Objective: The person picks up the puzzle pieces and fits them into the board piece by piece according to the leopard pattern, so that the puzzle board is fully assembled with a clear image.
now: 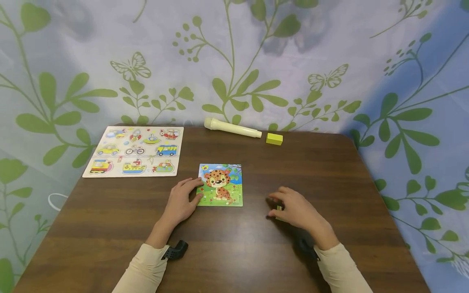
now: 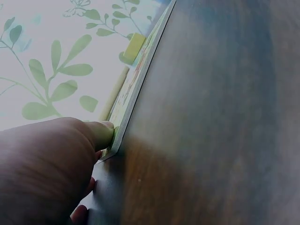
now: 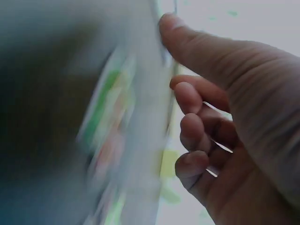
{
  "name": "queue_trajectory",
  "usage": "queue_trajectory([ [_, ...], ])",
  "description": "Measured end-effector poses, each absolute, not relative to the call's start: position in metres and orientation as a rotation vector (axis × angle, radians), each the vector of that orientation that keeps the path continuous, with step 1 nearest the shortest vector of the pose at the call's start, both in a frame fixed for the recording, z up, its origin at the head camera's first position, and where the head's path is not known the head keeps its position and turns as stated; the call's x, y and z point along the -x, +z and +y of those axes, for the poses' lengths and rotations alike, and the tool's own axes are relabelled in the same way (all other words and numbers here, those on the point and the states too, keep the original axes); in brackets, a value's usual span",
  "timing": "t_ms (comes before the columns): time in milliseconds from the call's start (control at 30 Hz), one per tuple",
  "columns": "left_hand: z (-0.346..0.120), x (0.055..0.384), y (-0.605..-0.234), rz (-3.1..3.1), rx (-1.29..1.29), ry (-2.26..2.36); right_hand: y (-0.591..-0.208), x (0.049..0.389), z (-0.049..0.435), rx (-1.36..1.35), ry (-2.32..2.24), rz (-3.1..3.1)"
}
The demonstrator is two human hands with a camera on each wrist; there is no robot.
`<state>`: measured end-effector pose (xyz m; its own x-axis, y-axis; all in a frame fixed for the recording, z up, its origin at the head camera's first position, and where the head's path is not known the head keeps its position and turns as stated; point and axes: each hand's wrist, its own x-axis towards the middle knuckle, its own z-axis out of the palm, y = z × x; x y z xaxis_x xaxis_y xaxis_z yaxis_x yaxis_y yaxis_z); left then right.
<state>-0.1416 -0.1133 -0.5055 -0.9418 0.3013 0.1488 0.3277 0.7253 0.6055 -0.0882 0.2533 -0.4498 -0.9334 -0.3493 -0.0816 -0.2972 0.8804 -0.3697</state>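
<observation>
A square leopard puzzle (image 1: 221, 184) lies flat on the table in the middle of the head view. My left hand (image 1: 182, 200) rests at its left side, fingertips on that edge and thumb by the lower corner. The left wrist view shows the thumb (image 2: 101, 133) against the edge of the puzzle (image 2: 136, 86). To the right, my right hand (image 1: 294, 207) hovers over a small greenish printed piece (image 1: 279, 208), mostly hidden beneath it. Its thumb and loosely bent fingers stand apart in the right wrist view, where a green-and-red printed thing (image 3: 105, 108) is blurred.
A vehicle peg puzzle board (image 1: 133, 152) lies at the back left of the brown table (image 1: 234, 252). Along the back edge are a cream toy microphone (image 1: 234, 127) and a yellow block (image 1: 274, 139). A leaf-patterned cloth (image 1: 157, 61) hangs behind the table.
</observation>
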Motion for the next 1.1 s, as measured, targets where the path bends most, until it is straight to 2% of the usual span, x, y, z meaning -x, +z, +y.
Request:
queue_trajectory([
  [100,-0.112,0.141,-0.505,-2.874,0.525,-1.034,-0.454,0.068,0.281,0.435,-0.485,2.947],
  [267,-0.113,0.139,-0.507,-2.877,0.52,-1.042,-0.457,0.051,0.294,0.37,-0.433,2.955],
  [433,-0.112,0.138,-0.508,-2.876,0.537,-1.054,-0.46,0.047,0.291,0.321,-0.386,2.964],
  [600,-0.112,0.14,-0.507,-2.861,0.544,-1.046,-0.459,0.053,0.282,0.47,-0.227,3.0],
  [767,-0.115,0.141,-0.505,-2.854,0.556,-1.017,-0.456,0.072,0.252,0.61,-0.17,2.99],
  [1000,-0.109,0.138,-0.504,-2.875,0.532,-0.968,-0.453,0.112,0.174,0.891,-0.244,2.957],
  [1100,-0.103,0.136,-0.504,-2.871,0.501,-0.949,-0.458,0.125,0.148,0.919,-0.199,2.931],
])
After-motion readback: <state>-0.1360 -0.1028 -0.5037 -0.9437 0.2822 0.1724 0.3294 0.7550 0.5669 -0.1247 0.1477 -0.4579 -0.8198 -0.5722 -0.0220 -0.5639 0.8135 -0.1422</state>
